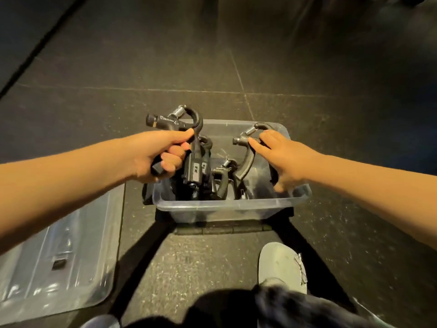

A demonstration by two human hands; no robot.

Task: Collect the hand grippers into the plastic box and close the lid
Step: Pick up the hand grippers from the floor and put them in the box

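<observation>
Clear plastic box (231, 205) on dark floor (236, 67), several hand grippers (221, 178) inside, left hand (160, 155) fingers closed around black gripper (182, 125) above box's left edge, right hand (286, 159) fingers pinching second gripper (248, 150) over the box, lid (56, 256) lying on floor at left, apart.

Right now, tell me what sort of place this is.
Probably a gym or workout room: dark speckled rubber floor tiles, and black spring-loaded hand grippers, one in the left hand, another in the right hand, more in the clear plastic box. Its clear lid lies alongside.
</observation>
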